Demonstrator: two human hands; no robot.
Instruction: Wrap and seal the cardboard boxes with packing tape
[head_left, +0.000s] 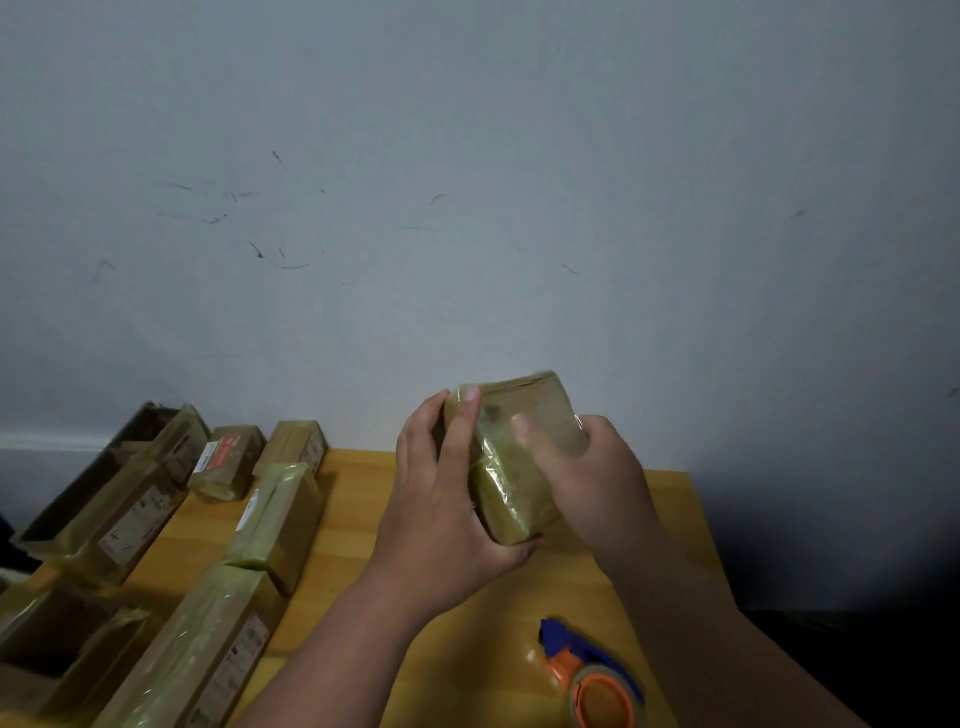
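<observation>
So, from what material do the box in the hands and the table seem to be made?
The box looks like brown cardboard under glossy clear tape: wrinkled film catches light. The table looks like yellowish wood, smooth finish, with faint plank lines; it may be laminate.

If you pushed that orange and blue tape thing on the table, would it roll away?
Probably not far. The tape dispenser lies flat on its side on the table, so a push would likely make it slide. Its blue handle sticks out, which should stop rolling. The round roll might roll only if stood on edge. Neither hand touches it now.
</observation>
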